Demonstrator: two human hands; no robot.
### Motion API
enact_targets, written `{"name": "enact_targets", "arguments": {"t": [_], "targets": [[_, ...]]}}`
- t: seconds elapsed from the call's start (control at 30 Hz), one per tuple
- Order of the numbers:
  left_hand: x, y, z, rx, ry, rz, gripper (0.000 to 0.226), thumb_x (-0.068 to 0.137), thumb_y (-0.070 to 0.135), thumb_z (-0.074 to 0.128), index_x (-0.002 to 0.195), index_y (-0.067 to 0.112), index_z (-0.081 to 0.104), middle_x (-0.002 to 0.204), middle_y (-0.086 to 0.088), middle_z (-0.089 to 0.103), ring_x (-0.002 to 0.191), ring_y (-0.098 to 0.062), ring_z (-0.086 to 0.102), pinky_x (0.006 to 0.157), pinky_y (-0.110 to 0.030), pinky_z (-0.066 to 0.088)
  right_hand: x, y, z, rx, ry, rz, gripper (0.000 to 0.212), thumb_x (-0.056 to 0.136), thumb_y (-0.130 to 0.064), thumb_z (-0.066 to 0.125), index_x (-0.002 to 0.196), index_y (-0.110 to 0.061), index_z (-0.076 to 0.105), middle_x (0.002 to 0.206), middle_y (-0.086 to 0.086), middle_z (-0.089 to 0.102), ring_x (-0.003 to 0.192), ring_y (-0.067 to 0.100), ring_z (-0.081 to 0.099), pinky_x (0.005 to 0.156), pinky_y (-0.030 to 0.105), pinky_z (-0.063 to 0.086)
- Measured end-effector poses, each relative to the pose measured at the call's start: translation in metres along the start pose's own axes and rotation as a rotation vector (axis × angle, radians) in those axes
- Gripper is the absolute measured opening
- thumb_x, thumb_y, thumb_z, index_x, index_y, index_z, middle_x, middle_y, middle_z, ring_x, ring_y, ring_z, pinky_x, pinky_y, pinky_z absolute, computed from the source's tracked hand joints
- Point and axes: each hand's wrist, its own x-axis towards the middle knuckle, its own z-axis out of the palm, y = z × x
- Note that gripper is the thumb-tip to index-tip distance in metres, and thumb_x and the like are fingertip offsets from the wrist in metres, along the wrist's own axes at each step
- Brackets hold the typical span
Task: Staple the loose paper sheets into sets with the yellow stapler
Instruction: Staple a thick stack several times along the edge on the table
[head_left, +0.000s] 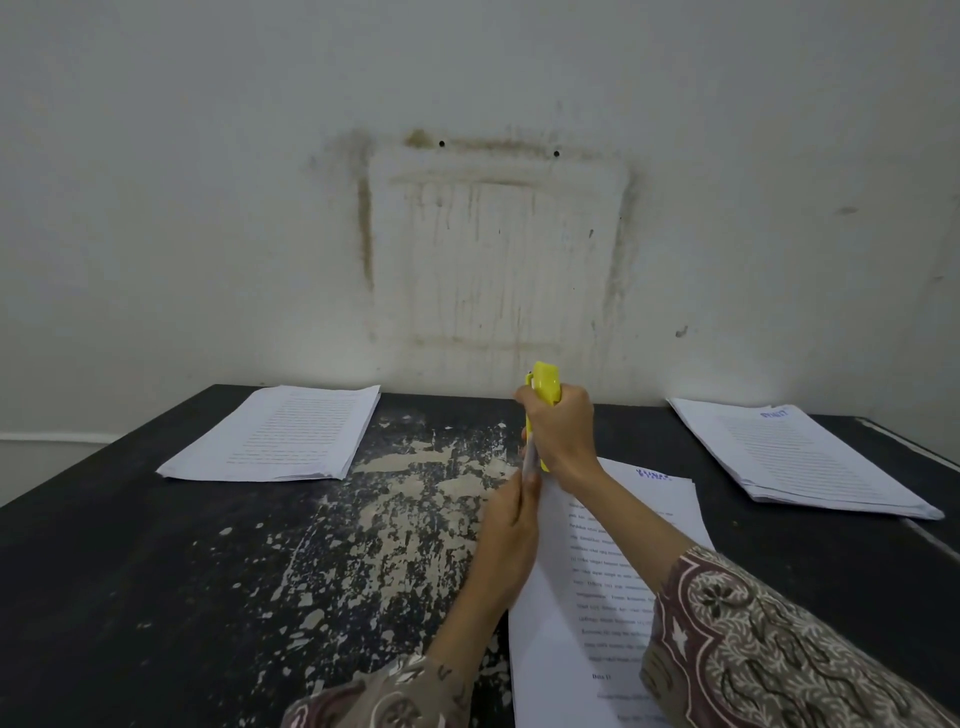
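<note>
Right now the right hand (561, 431) is wrapped in a full fist around the yellow stapler (545, 387), which stands nearly upright above the worktop (156, 571), its rounded rear end poking out above the knuckles and a strip of its yellow body showing below the fist, at the upper left corner of the nearest paper set (587, 597). The left hand (506, 540) is closed in a pinch on that same corner, lifting the sheets' edge up toward the stapler's lower end; the exact spot where the stapler meets the paper is hidden between the two hands, so whether the stapler is pressed shut cannot be told. This paper set lies in the near right part of the worktop, printed text facing up, with a blue handwritten mark (652, 474) near its far edge, and the right forearm crosses over it. Both arms wear patterned sleeves (753, 623) in maroon and cream. A second stack of printed sheets (280, 434) rests flat at the far left of the worktop, well apart from the hands. A third stack (800, 460) lies at the far right, also flat, with blue writing at its far corner. The worktop is dark, with a wide patch of worn, flaking paint (395, 514) down its middle. Behind it stands a whitish wall (208, 208) bearing a brownish rectangular stain (493, 249).
</note>
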Motion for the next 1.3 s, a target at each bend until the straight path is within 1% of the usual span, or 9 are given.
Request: {"name": "enact_targets", "arguments": {"t": [0.07,0.2,0.3,0.4,0.57,0.9,1.03,1.17,1.3], "targets": [[-0.001,0.000,0.001,-0.001,-0.023,0.010,0.037,0.099,0.031,0.032,0.083,0.011,0.059,0.062,-0.004,0.048,0.057,-0.017,0.043,0.053,-0.032,0.034,0.000,0.002,0.000,0.015,0.006,-0.013,0.042,0.080,-0.012,0.060,0.045,-0.017,0.037,0.044,0.004,0.036,0.046,0.024,0.044,0.050,0.037,0.041],[0.000,-0.005,0.002,0.012,-0.023,0.012,0.039,0.100,0.027,0.032,0.104,-0.003,0.057,0.055,0.010,0.048,0.052,-0.007,0.042,0.048,-0.018,0.032,-0.002,0.004,-0.001,0.006,0.017,-0.038,0.044,0.082,-0.011,0.060,0.046,-0.015,0.037,0.043,0.001,0.033,0.039,0.015,0.035,0.047,0.028,0.034],[0.000,-0.005,0.002,0.022,-0.032,0.023,0.035,0.099,0.028,0.033,0.084,0.016,0.061,0.056,0.003,0.043,0.052,-0.010,0.038,0.047,-0.022,0.029,-0.002,0.007,0.000,0.016,0.016,-0.047,0.042,0.082,-0.012,0.060,0.047,-0.015,0.038,0.045,0.005,0.036,0.043,0.021,0.042,0.048,0.030,0.037],[0.002,-0.005,0.001,0.051,-0.027,0.022,0.037,0.100,0.027,0.033,0.068,0.032,0.051,0.057,0.001,0.042,0.050,-0.006,0.037,0.046,-0.018,0.029,-0.002,0.010,0.000,0.030,0.009,-0.045,0.040,0.082,-0.013,0.060,0.048,-0.014,0.039,0.049,0.009,0.039,0.048,0.028,0.047,0.050,0.035,0.041],[0.002,-0.009,0.001,0.091,-0.030,0.017,0.038,0.100,0.028,0.033,0.065,0.026,0.049,0.061,-0.006,0.045,0.055,-0.016,0.040,0.048,-0.024,0.031,-0.003,0.012,0.000,0.033,0.014,-0.040,0.042,0.082,-0.012,0.061,0.047,-0.014,0.038,0.048,0.009,0.039,0.048,0.028,0.047,0.048,0.040,0.044],[0.001,-0.007,0.001,0.030,-0.053,-0.008,0.038,0.100,0.022,0.035,0.064,0.023,0.048,0.050,0.011,0.048,0.046,0.000,0.041,0.045,-0.012,0.032,-0.009,0.014,-0.002,0.024,0.061,-0.079,0.043,0.082,-0.009,0.061,0.046,-0.014,0.037,0.043,0.007,0.036,0.045,0.023,0.043,0.046,0.028,0.035],[0.005,-0.011,-0.001,0.043,-0.017,-0.013,0.038,0.099,0.028,0.034,0.066,0.017,0.049,0.064,-0.008,0.044,0.059,-0.019,0.038,0.050,-0.026,0.031,-0.004,0.016,-0.005,0.031,0.035,-0.019,0.035,0.078,-0.014,0.066,0.050,-0.008,0.045,0.051,0.016,0.045,0.048,0.027,0.048,0.048,0.041,0.046],[0.005,-0.009,-0.003,0.008,-0.040,-0.006,0.035,0.100,0.021,0.034,0.070,0.010,0.049,0.062,-0.006,0.047,0.053,-0.017,0.041,0.045,-0.019,0.031,-0.001,0.016,-0.014,0.121,-0.074,0.127,0.031,0.074,-0.024,0.070,0.059,-0.003,0.054,0.061,0.031,0.057,0.055,0.044,0.060,0.059,0.055,0.054],[0.006,-0.010,-0.004,0.049,-0.015,0.016,0.032,0.099,0.016,0.039,0.068,0.020,0.047,0.061,0.004,0.047,0.048,-0.002,0.041,0.046,-0.014,0.033,0.004,0.015,-0.024,0.280,-0.047,0.203,0.018,0.083,-0.012,0.064,0.074,0.003,0.059,0.056,0.016,0.061,0.046,0.026,0.062,0.055,0.036,0.056]]}}
